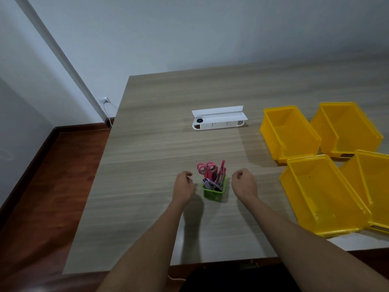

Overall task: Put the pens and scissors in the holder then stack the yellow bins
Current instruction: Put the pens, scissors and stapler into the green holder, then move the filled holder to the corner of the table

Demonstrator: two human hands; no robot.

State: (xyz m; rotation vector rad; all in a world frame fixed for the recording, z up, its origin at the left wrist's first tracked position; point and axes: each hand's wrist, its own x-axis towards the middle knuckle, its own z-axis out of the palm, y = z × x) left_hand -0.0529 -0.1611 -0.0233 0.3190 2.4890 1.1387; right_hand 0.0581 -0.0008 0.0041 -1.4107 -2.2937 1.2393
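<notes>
A small green holder (213,193) stands near the middle of the table. Pink-handled scissors (206,168) and pink pens (221,172) stick up out of it. My left hand (184,186) hovers just left of the holder with fingers loosely curled and nothing in it. My right hand (245,183) hovers just right of the holder, fingers curled into a loose fist, also holding nothing. Several yellow bins lie side by side on the right: a near one (322,197), a far one (289,133), another behind it (347,129), and one at the frame edge (376,186).
A white power strip with a shelf (219,120) lies at the back of the wooden table (147,144). The table's left edge drops to a dark wood floor (42,186). A wall socket with a cable (105,100) is at the far left.
</notes>
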